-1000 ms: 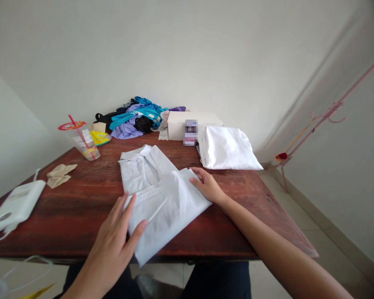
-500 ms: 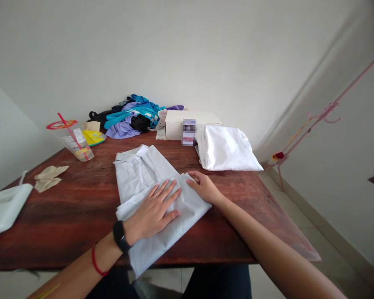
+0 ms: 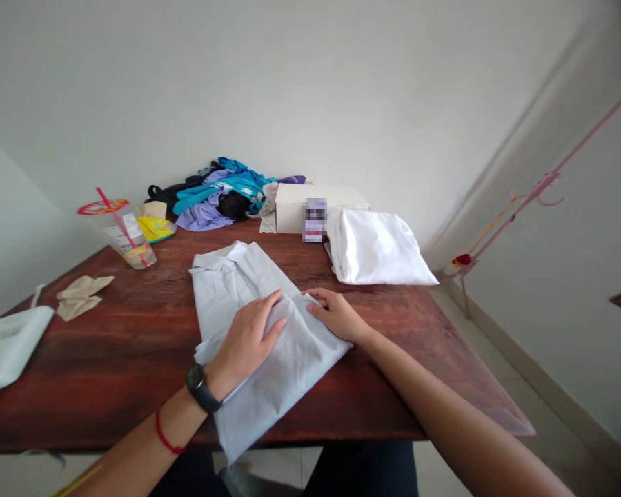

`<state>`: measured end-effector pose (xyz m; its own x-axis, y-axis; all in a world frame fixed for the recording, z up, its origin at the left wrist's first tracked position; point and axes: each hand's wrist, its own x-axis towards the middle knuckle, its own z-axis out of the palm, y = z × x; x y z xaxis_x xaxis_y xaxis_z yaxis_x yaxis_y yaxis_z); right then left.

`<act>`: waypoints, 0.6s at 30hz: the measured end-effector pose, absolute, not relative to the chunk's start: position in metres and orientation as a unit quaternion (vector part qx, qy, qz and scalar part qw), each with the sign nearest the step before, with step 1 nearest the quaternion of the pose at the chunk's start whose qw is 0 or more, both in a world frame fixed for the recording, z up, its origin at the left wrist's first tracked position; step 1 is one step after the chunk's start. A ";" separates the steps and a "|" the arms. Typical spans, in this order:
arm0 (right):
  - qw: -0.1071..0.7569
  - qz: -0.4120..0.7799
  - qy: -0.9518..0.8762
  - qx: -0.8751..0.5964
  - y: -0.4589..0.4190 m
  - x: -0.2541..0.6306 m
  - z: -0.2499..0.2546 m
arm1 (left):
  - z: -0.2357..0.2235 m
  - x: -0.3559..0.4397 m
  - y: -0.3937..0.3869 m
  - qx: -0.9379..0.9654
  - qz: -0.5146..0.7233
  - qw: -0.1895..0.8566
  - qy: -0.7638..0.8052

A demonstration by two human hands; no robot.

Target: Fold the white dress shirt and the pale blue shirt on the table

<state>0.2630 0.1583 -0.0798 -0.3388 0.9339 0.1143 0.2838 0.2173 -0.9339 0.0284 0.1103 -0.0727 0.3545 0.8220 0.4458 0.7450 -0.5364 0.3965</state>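
A light grey collared shirt (image 3: 290, 386) lies partly folded on the dark wooden table, its collar pointing away from me. One folded end hangs past the table's front edge. My left hand (image 3: 245, 338) rests on its edge over the middle of the shirt, fingers stretched out and thumb apart. At the right end of the fold, my right hand (image 3: 339, 316) pinches the cloth, thumb on top and fingers curled over the far edge. The fabric puckers between both hands.
A folded white satin cloth (image 3: 380, 248) lies at the back right, by a white box (image 3: 290, 210). Clothes are piled (image 3: 212, 193) at the back. Leftward stand a plastic cup (image 3: 129, 238) with straw, a brown napkin (image 3: 83, 295) and a white device (image 3: 18, 345). A pink rack (image 3: 528, 190) stands right.
My left hand has turned from lying flat onto its edge, fingers drawn together. My right hand has shifted slightly left, and the cloth between the hands has bunched up.
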 end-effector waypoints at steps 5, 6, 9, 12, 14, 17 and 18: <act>0.380 0.351 -0.710 -0.477 0.157 0.262 -0.082 | -0.065 0.029 0.107 0.851 0.296 0.043 0.432; 0.381 0.341 -0.711 -0.483 0.157 0.262 -0.082 | -0.063 0.029 0.105 0.867 0.272 0.038 0.415; 0.373 0.312 -0.721 -0.494 0.156 0.262 -0.081 | -0.061 0.032 0.098 0.915 0.183 0.044 0.357; 0.357 0.250 -0.756 -0.488 0.156 0.263 -0.082 | -0.062 0.033 0.094 0.930 0.131 0.037 0.341; 0.338 0.198 -0.782 -0.484 0.156 0.263 -0.084 | -0.064 0.034 0.093 0.929 0.123 0.026 0.347; 0.313 0.168 -0.810 -0.466 0.155 0.264 -0.089 | -0.066 0.033 0.093 0.929 0.130 0.015 0.346; 0.309 0.170 -0.818 -0.454 0.155 0.264 -0.090 | -0.066 0.033 0.094 0.929 0.132 0.013 0.345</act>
<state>0.2635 0.1550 -0.0897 -0.3954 0.8486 0.3516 0.6379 0.5291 -0.5596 0.0332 0.0936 -0.0660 0.7274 0.6444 0.2358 0.6375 -0.7618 0.1151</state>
